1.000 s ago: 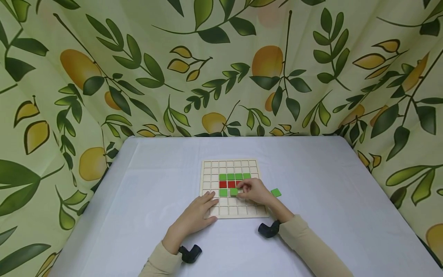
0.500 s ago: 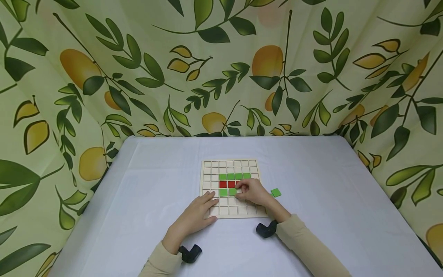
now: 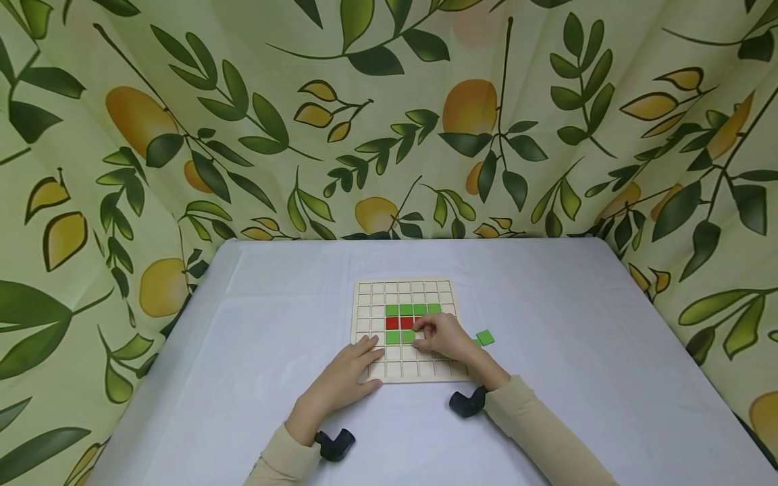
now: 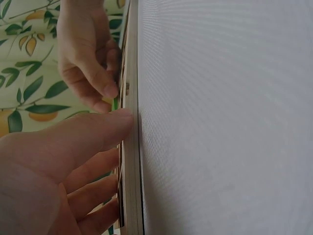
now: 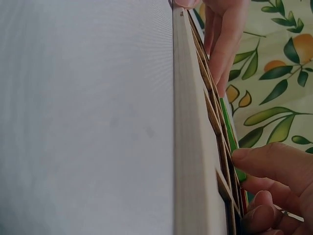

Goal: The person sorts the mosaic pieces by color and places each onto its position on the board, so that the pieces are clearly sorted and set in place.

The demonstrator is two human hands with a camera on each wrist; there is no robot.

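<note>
A square wooden grid board (image 3: 419, 371) lies on the table. A row of green tiles (image 3: 420, 309) sits in its cells, with red tiles (image 3: 392, 323) in the row below. Under those, a green tile (image 3: 392, 337) fills a cell, and beside it is another green tile (image 3: 408, 337) at my right fingertips. My right hand (image 3: 448, 336) pinches this second tile between thumb and fingers, low at its cell; its right part is hidden. My left hand (image 3: 346, 371) rests on the board's left front corner, fingers spread, thumb (image 4: 115, 122) against the front edge.
A loose green tile (image 3: 485, 337) lies on the table right of the board, with a bit of another green piece by the right wrist. White cloth covers the table (image 3: 273, 304). A leaf-and-fruit patterned curtain (image 3: 377, 135) hangs behind and at the sides.
The second green tile has shifted slightly left and down into line with its neighbour, with my right hand moving along. The left hand has stayed in place.
</note>
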